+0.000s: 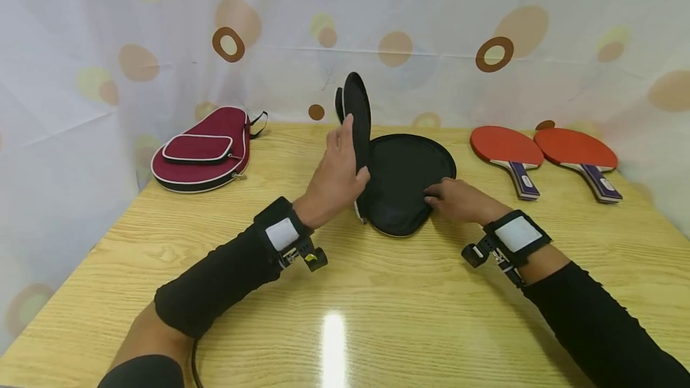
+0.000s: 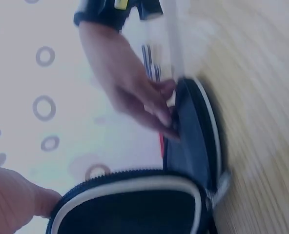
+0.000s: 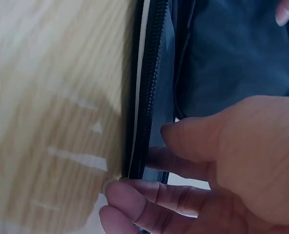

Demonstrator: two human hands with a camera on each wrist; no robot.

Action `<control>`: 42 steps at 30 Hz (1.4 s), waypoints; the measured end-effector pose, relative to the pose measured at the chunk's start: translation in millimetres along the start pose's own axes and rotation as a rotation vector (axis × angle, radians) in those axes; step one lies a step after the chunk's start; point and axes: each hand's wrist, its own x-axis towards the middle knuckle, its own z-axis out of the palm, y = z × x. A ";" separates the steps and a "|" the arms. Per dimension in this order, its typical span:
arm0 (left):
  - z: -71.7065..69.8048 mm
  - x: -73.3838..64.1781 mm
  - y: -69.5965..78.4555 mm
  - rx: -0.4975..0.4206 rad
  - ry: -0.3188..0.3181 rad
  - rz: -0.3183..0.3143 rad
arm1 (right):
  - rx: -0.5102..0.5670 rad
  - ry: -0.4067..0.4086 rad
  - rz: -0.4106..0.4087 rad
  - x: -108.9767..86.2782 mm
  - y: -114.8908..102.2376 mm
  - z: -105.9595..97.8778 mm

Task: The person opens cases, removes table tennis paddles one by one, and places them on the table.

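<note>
The head view looks forward and down over the table (image 1: 259, 328) to the curtain (image 1: 302, 11), from farthest off. The left wrist view, turned sideways with the table at its right, looks close past the raised flap (image 2: 130, 214) toward the right hand (image 1: 460, 199). The right wrist view, table at its left, has that hand very near. All three share the case (image 1: 409, 178) and part of the left hand (image 1: 334, 178).
</note>
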 end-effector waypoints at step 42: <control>41.5 6.8 11.4 0.192 -0.671 0.154 | 0.075 -0.141 0.026 -6.6 -5.2 -11.5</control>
